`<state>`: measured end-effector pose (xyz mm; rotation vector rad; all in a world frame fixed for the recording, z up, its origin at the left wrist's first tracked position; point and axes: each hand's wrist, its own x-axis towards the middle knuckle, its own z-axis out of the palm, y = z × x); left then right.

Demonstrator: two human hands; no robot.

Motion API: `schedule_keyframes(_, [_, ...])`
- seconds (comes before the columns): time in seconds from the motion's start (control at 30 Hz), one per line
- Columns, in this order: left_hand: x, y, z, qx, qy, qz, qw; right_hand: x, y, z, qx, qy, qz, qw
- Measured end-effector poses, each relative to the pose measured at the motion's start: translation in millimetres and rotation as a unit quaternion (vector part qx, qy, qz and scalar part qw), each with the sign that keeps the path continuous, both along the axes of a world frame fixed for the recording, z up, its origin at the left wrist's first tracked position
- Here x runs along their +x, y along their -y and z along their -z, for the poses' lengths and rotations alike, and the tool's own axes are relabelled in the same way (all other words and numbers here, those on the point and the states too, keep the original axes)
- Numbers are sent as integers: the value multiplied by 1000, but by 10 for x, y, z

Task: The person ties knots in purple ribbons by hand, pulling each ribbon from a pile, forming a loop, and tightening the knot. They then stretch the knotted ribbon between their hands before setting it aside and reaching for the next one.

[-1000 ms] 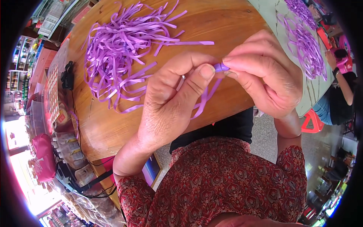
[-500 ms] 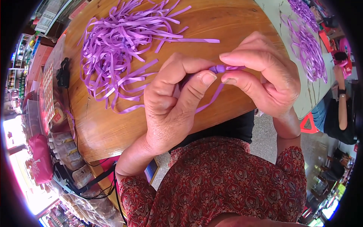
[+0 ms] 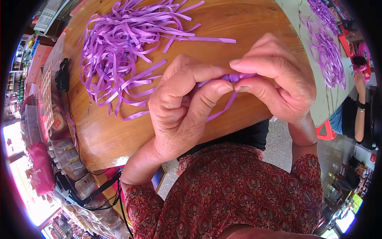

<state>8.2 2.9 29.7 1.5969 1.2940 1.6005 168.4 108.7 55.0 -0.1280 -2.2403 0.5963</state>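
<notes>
Over the wooden table [image 3: 246, 24], my two hands meet at a purple ribbon [image 3: 226, 107] with a small knot-like purple lump [image 3: 232, 77] on it. My left hand [image 3: 179, 99] is closed on the ribbon just left of the lump, thumb and forefinger pressed near it. From the right, my right hand [image 3: 280, 79] curls its thumb and forefinger around the ribbon beside the lump; the other fingers are partly hidden. One ribbon tail hangs below my hands. Whether the lump is a knot or a bead is hard to tell.
A heap of purple ribbons [image 3: 119, 47] covers the table's far left. More purple ribbons [image 3: 328, 59] lie on a pale table [image 3: 290, 12] at the right, where another person's arm [image 3: 360, 99] shows. A black cable [image 3: 73, 115] runs along the left edge, near a pink pouch [image 3: 41, 167].
My left thumb and forefinger have shifted slightly right, covering more of the lump. My right thumb and forefinger have come closer to it. The view has moved slightly.
</notes>
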Motion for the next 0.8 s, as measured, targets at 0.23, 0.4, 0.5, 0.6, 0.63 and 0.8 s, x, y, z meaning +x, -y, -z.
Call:
schedule_keyframes(0.23, [-22, -1, 59, 10, 29, 7, 1000, 28, -14, 6, 9, 3, -25, 1000])
schedule_keyframes(0.4, [-11, 20, 51, 30, -26, 9, 999, 40, -30, 32, -20, -1, -39, 999])
schedule_keyframes(0.5, [-7, 39, 19, 17, -23, -2, 1000, 21, -8, 39, -48, -7, -39, 998])
schedule_keyframes(0.6, [-4, 27, -7, 22, -62, -25, 998, 13, -6, 11, -72, 10, -27, 997])
schedule_keyframes(0.63, [-1, 27, -18, 21, -62, -26, 998, 10, -10, 24, -73, 11, -28, 997])
schedule_keyframes(0.8, [2, 34, -4, 63, -129, -49, 988, 9, 0, 64, -37, 12, -34, 999])
